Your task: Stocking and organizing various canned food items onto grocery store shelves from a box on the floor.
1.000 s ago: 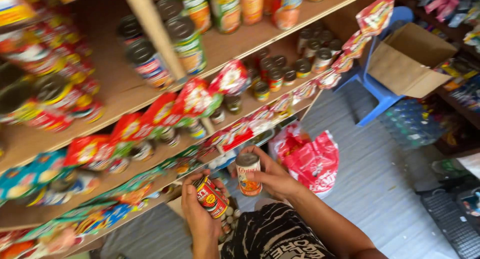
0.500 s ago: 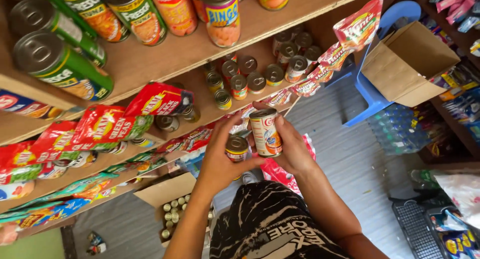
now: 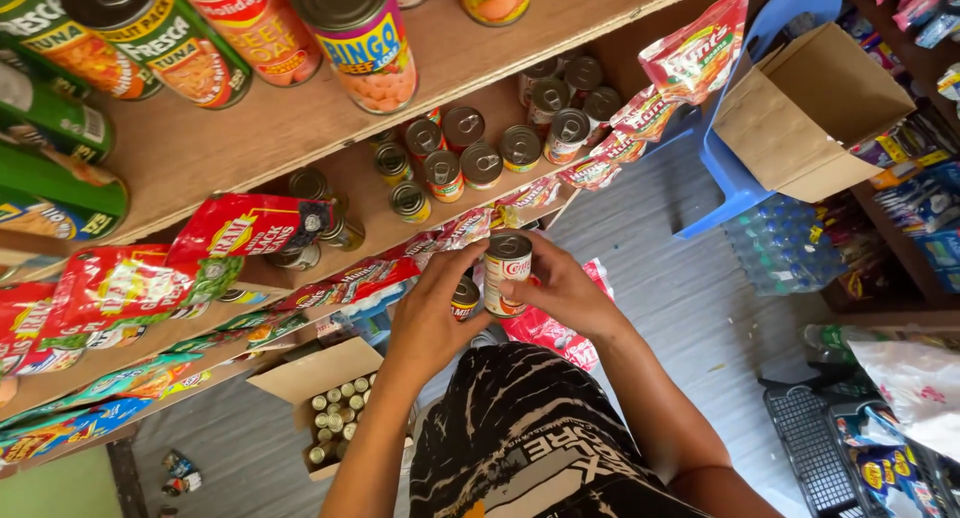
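Observation:
My right hand grips a small white-and-red can with a silver pull-tab lid, held upright in front of a wooden shelf edge. My left hand holds a second, darker can just beside it, its fingers also touching the white can. Both hands meet below the middle shelf, where several small cans stand in rows. Red sachets hang along the shelf fronts.
Larger cans stand on the top shelf. An open cardboard box of small cans sits on the floor below. A cardboard box rests on a blue plastic chair to the right; bottled water and baskets lie beyond.
Both hands rose from low near the floor box up to the shelf front, each carrying a can, and drew close together. The view tilted upward along the shelves.

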